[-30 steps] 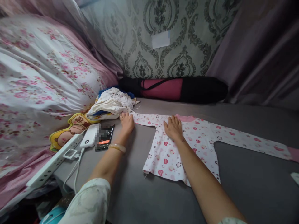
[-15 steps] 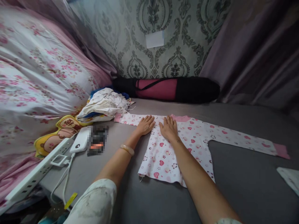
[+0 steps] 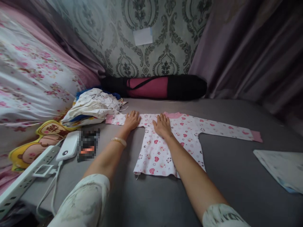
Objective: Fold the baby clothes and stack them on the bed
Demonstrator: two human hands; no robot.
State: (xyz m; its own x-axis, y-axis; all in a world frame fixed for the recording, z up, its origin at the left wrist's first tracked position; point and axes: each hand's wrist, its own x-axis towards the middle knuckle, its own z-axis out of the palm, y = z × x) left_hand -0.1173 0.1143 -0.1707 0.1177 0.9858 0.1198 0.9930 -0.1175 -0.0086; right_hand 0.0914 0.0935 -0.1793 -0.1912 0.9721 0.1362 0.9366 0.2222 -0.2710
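A child's long-sleeved shirt (image 3: 158,154), white with pink hearts and flowers, lies spread on the grey sheet. Its collar and cuffs are pink, and both sleeves stretch out sideways. My left hand (image 3: 132,120) rests flat and open on the left sleeve, a little in from the cuff. Lying flat below the left side of the collar is my right hand (image 3: 162,126), with its fingers extended on the shirt's upper body. My right forearm covers part of the shirt's front and lower hem.
Crumpled clothes (image 3: 94,102) touch the left cuff. A black and dark pink bag (image 3: 149,87) lies along the wall. At left are a power strip (image 3: 28,178), a white power bank (image 3: 68,146) with cables, and a yellow cushion (image 3: 30,151). Folded pale cloth (image 3: 281,167) lies right.
My left hand has slid left along the sleeve, away from my right hand, which stays on the shirt's upper body. The camera view has turned rightward, showing more of the folded cloth.
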